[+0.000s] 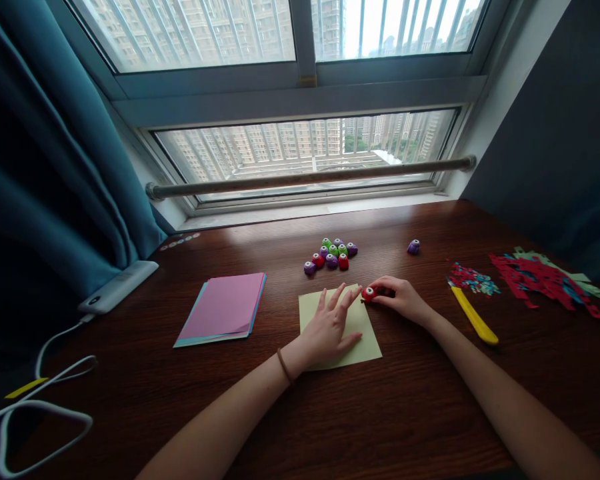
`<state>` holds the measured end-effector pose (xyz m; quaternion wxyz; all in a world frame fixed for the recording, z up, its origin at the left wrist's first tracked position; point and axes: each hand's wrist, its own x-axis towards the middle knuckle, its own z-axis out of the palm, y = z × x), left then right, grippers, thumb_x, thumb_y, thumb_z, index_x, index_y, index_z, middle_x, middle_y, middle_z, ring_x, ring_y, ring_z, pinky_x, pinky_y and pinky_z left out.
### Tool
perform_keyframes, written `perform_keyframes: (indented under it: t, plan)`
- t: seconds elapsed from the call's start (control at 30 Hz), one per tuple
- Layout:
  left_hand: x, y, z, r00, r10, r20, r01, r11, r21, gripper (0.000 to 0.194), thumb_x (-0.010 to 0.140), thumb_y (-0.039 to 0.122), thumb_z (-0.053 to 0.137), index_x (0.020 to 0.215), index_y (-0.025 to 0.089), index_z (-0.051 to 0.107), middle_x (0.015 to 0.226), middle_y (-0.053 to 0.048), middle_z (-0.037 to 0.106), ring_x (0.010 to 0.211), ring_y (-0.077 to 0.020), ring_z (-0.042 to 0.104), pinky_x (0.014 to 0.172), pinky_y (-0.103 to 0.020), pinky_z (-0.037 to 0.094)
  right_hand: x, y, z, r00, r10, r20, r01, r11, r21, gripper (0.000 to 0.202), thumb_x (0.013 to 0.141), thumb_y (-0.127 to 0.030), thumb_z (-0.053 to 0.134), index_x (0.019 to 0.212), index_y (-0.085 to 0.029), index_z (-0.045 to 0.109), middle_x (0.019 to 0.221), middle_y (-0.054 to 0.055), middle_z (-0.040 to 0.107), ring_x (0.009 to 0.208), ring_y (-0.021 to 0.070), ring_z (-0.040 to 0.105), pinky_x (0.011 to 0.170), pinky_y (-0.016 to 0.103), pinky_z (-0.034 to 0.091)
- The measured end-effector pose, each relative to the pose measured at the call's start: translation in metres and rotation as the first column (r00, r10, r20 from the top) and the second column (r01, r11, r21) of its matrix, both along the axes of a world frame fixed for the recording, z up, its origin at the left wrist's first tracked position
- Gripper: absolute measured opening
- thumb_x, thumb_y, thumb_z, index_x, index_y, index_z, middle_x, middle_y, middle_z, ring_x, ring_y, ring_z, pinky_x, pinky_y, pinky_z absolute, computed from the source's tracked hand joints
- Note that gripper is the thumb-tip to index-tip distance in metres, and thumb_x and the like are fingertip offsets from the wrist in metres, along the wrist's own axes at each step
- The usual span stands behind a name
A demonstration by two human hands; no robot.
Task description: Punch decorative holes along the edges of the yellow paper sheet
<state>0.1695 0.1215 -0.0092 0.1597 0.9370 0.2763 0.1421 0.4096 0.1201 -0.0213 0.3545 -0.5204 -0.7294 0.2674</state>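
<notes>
A pale yellow sheet of paper (363, 343) lies on the table in front of me. My left hand (327, 330) rests flat on it with fingers spread. At the sheet's upper right corner, my right hand (400, 297) pinches a small red craft punch (369, 293) between thumb and fingers. The punch sits right at the paper's edge; whether the paper is inside its slot I cannot tell. Beyond the sheet stands a cluster of several purple, green and red craft punches (332, 261). A lone purple punch (413, 247) stands farther right.
Pink and blue paper (225, 307) is stacked at left. On the right are a yellow-handled cutter (475, 317), small red and blue confetti (475, 279) and cut paper scraps (540, 280). A white power strip (120, 287) with a looping cable (55, 403) occupies the left edge.
</notes>
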Motion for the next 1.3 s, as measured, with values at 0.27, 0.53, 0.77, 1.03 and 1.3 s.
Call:
perform_keyframes:
  t: [0.27, 0.53, 0.77, 1.03, 1.3]
  plan:
    - [0.0, 0.001, -0.004, 1.0, -0.009, 0.022, 0.009, 1.0, -0.003, 0.093, 0.084, 0.032, 0.057, 0.141, 0.025, -0.015, 0.147, -0.007, 0.017, 0.137, -0.0257, 0.0, 0.109, -0.057, 0.001, 0.028, 0.01, -0.021, 0.891, -0.454, -0.018, 0.454, 0.886, 0.097, 0.031, 0.072, -0.043, 0.064, 0.087, -0.016, 0.066, 0.08, 0.006, 0.063, 0.062, 0.0166, 0.055, 0.062, 0.031, 0.046]
    - [0.0, 0.002, -0.004, 1.0, 0.017, 0.008, -0.017, 1.0, -0.011, 0.09, 0.084, 0.036, 0.057, 0.142, 0.023, -0.01, 0.147, -0.005, 0.017, 0.137, -0.0256, 0.001, 0.111, -0.054, 0.003, 0.022, 0.009, -0.022, 0.749, -0.654, -0.112, 0.662, 0.729, 0.173, 0.044, 0.078, -0.031, 0.055, 0.115, -0.008, 0.051, 0.115, 0.019, 0.048, 0.068, 0.0158, 0.058, 0.061, 0.03, 0.05]
    - [0.002, 0.001, -0.003, 0.999, 0.026, -0.025, -0.026, 1.0, -0.002, 0.085, 0.084, 0.039, 0.056, 0.144, 0.022, -0.002, 0.147, -0.005, 0.018, 0.137, -0.026, 0.003, 0.111, -0.053, 0.006, -0.026, -0.01, -0.01, 0.958, -0.241, 0.156, 0.22, 0.966, 0.137, 0.004, 0.076, -0.023, 0.065, 0.079, -0.022, 0.066, 0.085, 0.002, 0.061, 0.086, 0.0197, 0.052, 0.082, 0.033, 0.043]
    - [0.004, 0.002, -0.003, 0.995, 0.001, -0.101, 0.003, 0.999, 0.041, 0.078, 0.086, 0.046, 0.051, 0.144, 0.02, 0.006, 0.145, -0.007, 0.024, 0.137, -0.024, 0.004, 0.111, -0.052, 0.005, -0.046, -0.014, -0.01, 0.957, -0.203, 0.207, 0.174, 0.973, 0.15, 0.011, 0.084, -0.014, 0.051, 0.078, -0.017, 0.06, 0.085, 0.005, 0.057, 0.086, 0.0199, 0.046, 0.081, 0.032, 0.04]
    - [0.003, 0.003, -0.008, 0.993, 0.019, -0.118, -0.016, 1.0, 0.026, 0.073, 0.087, 0.048, 0.047, 0.144, 0.019, 0.01, 0.144, -0.006, 0.027, 0.136, -0.025, 0.012, 0.11, -0.052, 0.004, -0.045, -0.011, -0.012, 0.979, -0.177, 0.106, 0.164, 0.979, 0.117, 0.009, 0.079, -0.013, 0.053, 0.071, -0.017, 0.055, 0.075, 0.004, 0.057, 0.08, 0.0205, 0.048, 0.075, 0.034, 0.04]
